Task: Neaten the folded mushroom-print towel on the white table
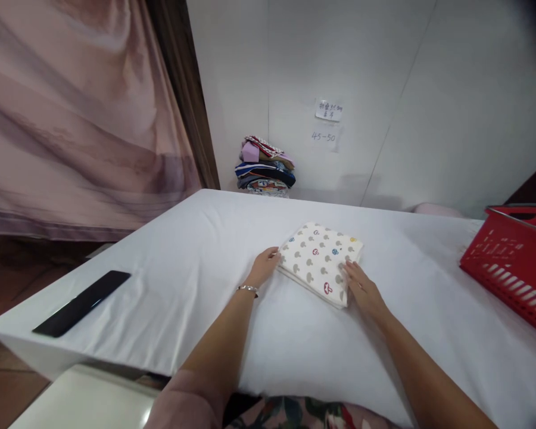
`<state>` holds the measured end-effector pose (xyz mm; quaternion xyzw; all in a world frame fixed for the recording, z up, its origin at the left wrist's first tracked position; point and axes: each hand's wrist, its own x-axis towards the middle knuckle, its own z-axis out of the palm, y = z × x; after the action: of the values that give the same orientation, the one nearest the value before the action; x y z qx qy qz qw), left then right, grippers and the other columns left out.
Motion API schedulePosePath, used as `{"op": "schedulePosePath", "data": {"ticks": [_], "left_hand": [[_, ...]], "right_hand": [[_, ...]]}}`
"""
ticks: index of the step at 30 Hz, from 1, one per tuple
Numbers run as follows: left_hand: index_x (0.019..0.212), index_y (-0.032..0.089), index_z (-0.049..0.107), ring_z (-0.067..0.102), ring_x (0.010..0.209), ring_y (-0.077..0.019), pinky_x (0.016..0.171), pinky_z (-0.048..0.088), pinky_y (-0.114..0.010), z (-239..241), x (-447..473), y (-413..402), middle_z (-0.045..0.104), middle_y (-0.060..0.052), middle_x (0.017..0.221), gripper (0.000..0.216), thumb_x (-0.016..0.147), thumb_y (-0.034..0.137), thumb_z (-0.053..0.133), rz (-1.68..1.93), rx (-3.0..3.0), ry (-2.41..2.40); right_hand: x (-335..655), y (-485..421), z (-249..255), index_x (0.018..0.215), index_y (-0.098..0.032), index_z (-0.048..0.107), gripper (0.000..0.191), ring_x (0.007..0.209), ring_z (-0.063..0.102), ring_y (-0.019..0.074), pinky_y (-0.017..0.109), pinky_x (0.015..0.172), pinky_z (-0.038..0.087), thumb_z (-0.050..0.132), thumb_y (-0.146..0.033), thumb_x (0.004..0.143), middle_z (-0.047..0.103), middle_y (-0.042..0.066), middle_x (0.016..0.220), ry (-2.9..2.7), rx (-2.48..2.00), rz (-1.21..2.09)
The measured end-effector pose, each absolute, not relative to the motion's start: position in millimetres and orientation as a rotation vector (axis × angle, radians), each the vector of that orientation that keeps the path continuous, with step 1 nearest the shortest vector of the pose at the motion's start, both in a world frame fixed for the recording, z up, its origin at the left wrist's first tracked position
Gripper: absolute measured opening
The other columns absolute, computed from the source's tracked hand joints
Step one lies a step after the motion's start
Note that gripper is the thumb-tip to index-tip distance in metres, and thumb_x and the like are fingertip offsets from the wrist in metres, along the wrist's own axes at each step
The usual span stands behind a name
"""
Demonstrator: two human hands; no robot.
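Note:
A folded white cloth with a grey, red and blue mushroom print [319, 260] lies on the white-covered table [196, 262]. My left hand [264, 266] touches its left corner, fingers curled at the edge. A thin bracelet sits on that wrist. On the cloth's near right edge rests my right hand [362, 288], its fingers stretched out flat. Neither hand lifts the cloth.
A stack of folded clothes [264, 165] stands at the table's far edge against the wall. A red plastic basket [511, 262] sits at the right. A long black flat object [81, 302] lies near the left edge. A pink curtain [71, 113] hangs at the left.

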<state>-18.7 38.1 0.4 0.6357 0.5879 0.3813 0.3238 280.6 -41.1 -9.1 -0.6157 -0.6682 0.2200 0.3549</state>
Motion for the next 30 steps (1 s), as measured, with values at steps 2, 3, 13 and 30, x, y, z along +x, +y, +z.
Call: {"op": "schedulePosePath", "data": {"ticks": [2,3,13,30], "left_hand": [[0.12,0.023,0.055,0.058,0.102,-0.0171,0.088,0.045,-0.027,-2,-22,32,0.059,-0.002,0.121,0.044,0.077,0.029,0.056,0.934,1.724,1.452],[0.123,0.023,0.053,0.057,0.104,-0.0176,0.089,0.045,-0.027,-5,-22,30,0.057,-0.002,0.124,0.048,0.075,0.026,0.058,0.908,1.76,1.429],[0.113,0.021,0.06,0.054,0.11,-0.0156,0.097,0.04,-0.028,-7,-23,63,0.061,-0.002,0.119,0.035,0.081,0.016,0.047,1.118,1.888,1.729],[0.127,0.021,0.046,0.031,0.131,-0.0261,0.105,0.031,-0.042,-5,10,-8,0.035,-0.011,0.142,0.056,0.081,0.053,0.049,1.089,1.985,1.786]], "right_hand": [[288,-50,-14,0.129,-0.026,0.049,0.047,0.136,0.022,0.0188,0.044,0.112,0.022,0.039,-0.024,0.082,0.039,-0.002,0.141,-1.746,-1.485,0.531],[291,-53,-16,0.128,-0.027,0.05,0.05,0.136,0.023,0.0192,0.045,0.111,0.022,0.041,-0.019,0.08,0.04,-0.002,0.14,-1.775,-1.435,0.519],[268,-47,-24,0.127,-0.024,0.051,0.052,0.132,0.031,0.0267,0.053,0.107,0.023,0.048,-0.013,0.076,0.044,0.006,0.138,-2.186,-1.245,0.29],[304,7,-28,0.126,-0.021,0.052,0.043,0.134,0.026,0.0258,0.049,0.107,0.026,0.045,-0.029,0.083,0.039,0.008,0.141,-1.835,-1.503,0.114]]}}
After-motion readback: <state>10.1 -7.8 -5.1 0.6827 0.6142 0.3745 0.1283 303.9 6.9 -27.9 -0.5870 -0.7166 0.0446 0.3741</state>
